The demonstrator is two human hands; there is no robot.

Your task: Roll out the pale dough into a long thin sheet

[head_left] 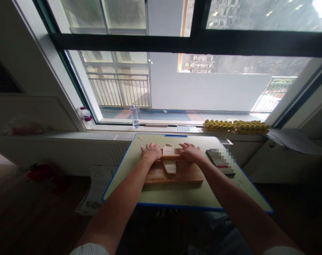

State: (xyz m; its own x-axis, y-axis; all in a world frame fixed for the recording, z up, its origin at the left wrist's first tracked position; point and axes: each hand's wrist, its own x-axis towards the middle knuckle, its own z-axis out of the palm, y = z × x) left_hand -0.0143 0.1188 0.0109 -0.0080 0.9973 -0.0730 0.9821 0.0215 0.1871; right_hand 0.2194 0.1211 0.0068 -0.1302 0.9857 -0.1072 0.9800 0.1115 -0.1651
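A long flat strip of pale dough (pixel 170 167) lies lengthwise on a wooden board (pixel 188 173). Across the dough rests a wooden rolling pin (pixel 171 157), with dough showing on both its far and near sides. My left hand (pixel 151 152) bears down on the pin's left end, and my right hand (pixel 190 152) is over its right end. Both hands grip from above with the fingers reaching forward over the far side. The pin's two ends are hidden under the palms.
The board stands on a small pale-green table with a blue edge (pixel 176 205). A dark-edged book or tablet (pixel 221 163), partly pixelated, lies to the right. Along the windowsill are a clear water bottle (pixel 134 117), a bottle with a dark pink cap (pixel 85 114) and yellow egg trays (pixel 236 126).
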